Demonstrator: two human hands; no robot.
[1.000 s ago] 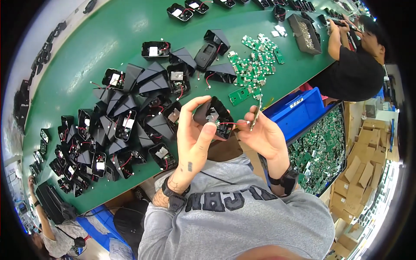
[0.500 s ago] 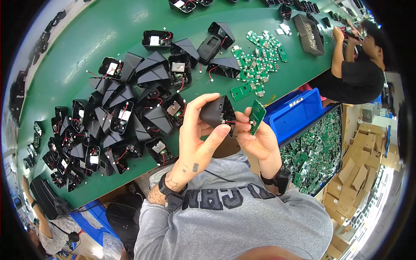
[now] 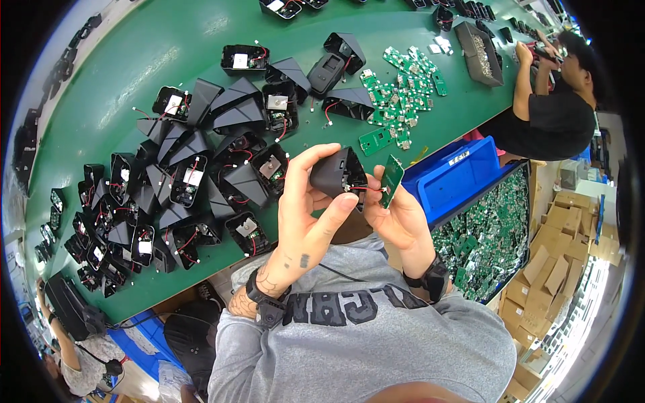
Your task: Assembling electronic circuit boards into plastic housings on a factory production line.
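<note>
My left hand [image 3: 304,208] is closed around a black plastic housing [image 3: 330,173], its open side turned to the right. Thin red wires [image 3: 363,189] run from inside the housing across to a green circuit board [image 3: 391,180]. That board stands nearly on edge in my right hand [image 3: 401,218], gripped between thumb and fingers. A small gap separates board and housing; the wires bridge it. My right fingertips partly hide behind the board, and the housing's interior shows only in part.
Many black housings [image 3: 195,181] with wires lie on the green table [image 3: 87,144]. Loose circuit boards [image 3: 403,94] are piled beyond my hands. A blue bin [image 3: 447,178] and a tray of boards [image 3: 487,232] stand at right. A grey box of small parts [image 3: 478,54] sits near a co-worker [image 3: 554,101].
My right hand has brought the circuit board slightly left, closer to the housing, and turned it more edge-on. My left hand with the housing has hardly moved.
</note>
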